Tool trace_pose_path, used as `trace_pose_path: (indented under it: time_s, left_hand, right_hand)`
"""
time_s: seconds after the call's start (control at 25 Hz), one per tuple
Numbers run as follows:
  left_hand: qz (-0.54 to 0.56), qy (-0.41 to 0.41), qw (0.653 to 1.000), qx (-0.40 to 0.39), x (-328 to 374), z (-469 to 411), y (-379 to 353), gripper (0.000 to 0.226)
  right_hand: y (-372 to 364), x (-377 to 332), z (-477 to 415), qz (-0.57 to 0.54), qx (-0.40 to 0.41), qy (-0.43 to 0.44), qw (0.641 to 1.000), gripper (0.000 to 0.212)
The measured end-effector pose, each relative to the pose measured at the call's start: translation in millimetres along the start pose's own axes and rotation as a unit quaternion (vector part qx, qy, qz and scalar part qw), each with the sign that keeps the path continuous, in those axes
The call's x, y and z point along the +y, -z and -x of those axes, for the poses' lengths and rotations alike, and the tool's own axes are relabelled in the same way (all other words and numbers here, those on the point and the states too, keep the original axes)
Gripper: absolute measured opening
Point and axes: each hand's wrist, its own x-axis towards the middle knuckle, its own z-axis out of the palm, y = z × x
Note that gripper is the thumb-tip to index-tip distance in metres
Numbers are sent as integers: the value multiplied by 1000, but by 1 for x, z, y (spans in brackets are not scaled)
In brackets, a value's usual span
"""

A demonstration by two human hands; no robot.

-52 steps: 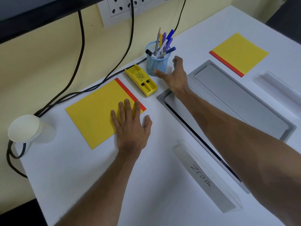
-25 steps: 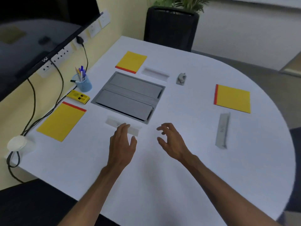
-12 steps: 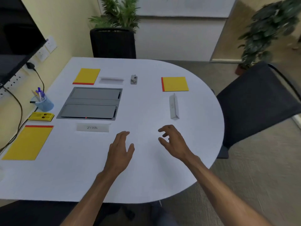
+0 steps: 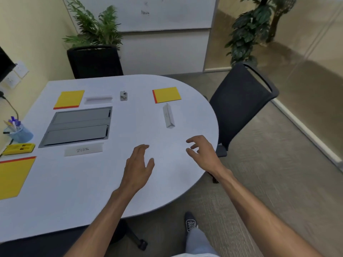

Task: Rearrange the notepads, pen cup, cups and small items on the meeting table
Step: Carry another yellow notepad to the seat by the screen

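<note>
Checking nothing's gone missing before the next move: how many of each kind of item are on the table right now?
Yellow notepads: 3
Clear name stands: 3
Blue pen cup: 1
Yellow tray: 1
Small grey item: 1
Total: 9

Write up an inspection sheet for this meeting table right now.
Surface: white table, grey hatch set in it.
Job's things: far-left notepad, far-right notepad, near-left notepad lie flat; pen cup at left edge; cups: nothing seen.
Clutter: yellow tray by the pen cup; labelled nameplate, far nameplate, right nameplate; small grey item.
Grippers: left hand, right hand open above table, holding nothing.
Cables: black cable, left edge.
Surroundings: right chair, far chair, left plant, right plant, whiteboard.
</note>
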Motion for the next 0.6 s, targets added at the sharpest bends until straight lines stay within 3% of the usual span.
trace_pose_path:
  time_s: [0.28, 0.6]
  left_hand:
    - [8, 8, 1000, -6, 50, -62, -55, 51]
    - [25, 84, 996, 32, 124, -154, -137, 54]
  right_hand:
    - [67, 54, -43, 1, 16, -23, 1000, 27]
    - [149, 135, -142, 18, -45, -5, 999, 25]
